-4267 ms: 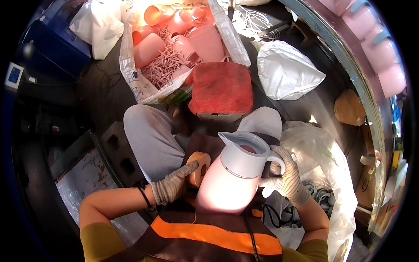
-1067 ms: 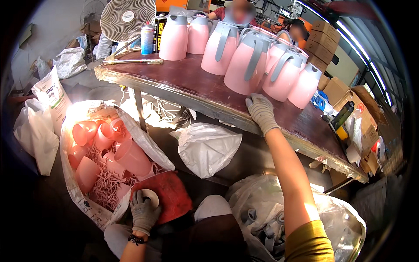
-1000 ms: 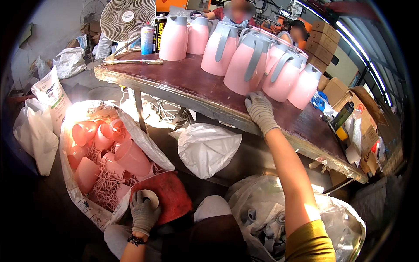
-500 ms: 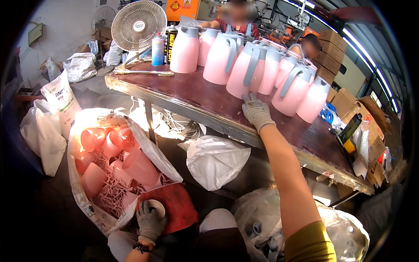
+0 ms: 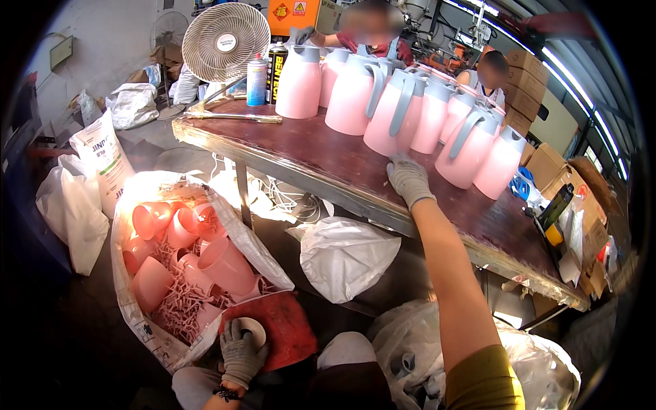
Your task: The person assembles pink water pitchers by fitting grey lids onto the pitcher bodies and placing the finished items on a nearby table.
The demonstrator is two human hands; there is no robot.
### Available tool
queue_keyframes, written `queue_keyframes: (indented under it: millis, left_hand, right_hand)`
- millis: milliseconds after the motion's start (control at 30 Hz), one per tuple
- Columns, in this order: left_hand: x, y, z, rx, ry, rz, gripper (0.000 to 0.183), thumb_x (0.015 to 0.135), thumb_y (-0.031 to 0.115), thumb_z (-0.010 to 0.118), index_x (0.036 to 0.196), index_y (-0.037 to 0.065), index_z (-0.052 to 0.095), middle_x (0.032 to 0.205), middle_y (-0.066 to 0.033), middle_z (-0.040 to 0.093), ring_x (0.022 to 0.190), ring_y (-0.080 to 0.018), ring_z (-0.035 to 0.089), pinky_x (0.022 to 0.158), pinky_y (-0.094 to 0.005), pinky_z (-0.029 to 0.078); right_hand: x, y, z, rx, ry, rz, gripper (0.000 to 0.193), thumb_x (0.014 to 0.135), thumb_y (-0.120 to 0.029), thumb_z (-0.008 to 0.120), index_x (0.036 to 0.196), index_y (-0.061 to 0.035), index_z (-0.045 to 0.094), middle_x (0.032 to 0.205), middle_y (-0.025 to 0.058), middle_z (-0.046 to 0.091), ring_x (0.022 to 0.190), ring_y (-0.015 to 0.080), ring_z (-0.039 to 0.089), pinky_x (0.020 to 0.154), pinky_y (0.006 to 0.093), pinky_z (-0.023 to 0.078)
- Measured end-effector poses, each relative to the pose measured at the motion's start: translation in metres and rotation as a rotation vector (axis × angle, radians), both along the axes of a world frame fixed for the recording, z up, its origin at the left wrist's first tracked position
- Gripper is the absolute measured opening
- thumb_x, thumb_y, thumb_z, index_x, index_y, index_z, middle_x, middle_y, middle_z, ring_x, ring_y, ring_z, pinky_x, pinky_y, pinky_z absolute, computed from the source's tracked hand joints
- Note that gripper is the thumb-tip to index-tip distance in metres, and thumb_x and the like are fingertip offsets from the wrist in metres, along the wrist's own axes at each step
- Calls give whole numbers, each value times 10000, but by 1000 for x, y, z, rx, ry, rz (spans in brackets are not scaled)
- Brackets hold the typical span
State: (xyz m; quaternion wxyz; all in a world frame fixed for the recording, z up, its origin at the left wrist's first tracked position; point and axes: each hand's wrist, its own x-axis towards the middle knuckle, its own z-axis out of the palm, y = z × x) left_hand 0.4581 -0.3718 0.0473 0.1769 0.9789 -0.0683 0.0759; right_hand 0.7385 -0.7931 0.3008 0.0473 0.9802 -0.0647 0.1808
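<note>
Across the bench (image 5: pixel 311 147), a cluster of pink jugs (image 5: pixel 430 123) stands upright, each that I can see clearly wearing its grey collar, most with a grey handle in view, so I'd judge that much of the assembly done there. The right hand (image 5: pixel 410 180) reaches over the edge, palm down, loosely spread with nothing in its grip, just beside the foot of the nearest jug (image 5: pixel 393 123); whether it touches, I can't tell. The left hand (image 5: pixel 242 358) curls round a roll of tape (image 5: pixel 258 329) on the red-covered block (image 5: pixel 292 335). Plenty seems left: bare pink shells (image 5: pixel 152 284) fill the sack (image 5: pixel 247 240), and grey parts (image 5: pixel 406 365) lie in the clear bag (image 5: pixel 418 321).
</note>
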Motion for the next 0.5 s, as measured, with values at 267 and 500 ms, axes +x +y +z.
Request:
queue_keyframes:
  millis: [267, 500]
  left_hand:
    - [2, 3, -1, 30, 28, 1, 560, 711, 449, 750, 1011, -14, 657, 1408, -233, 401, 1292, -435, 365, 1070, -519, 317]
    - [2, 3, -2, 49, 14, -9, 579, 715, 472, 741, 1020, -11, 654, 1392, -218, 405, 1266, -433, 383, 1059, -515, 337]
  right_hand:
    - [-8, 4, 3, 107, -68, -44, 384, 926, -344, 453, 1107, -85, 670, 1185, 156, 644, 1098, 323, 618, 935, 482, 473]
    - [-13, 6, 6, 150, -72, -56, 382, 917, -355, 472, 1122, -106, 677, 1180, 157, 649, 1083, 327, 627, 941, 481, 469]
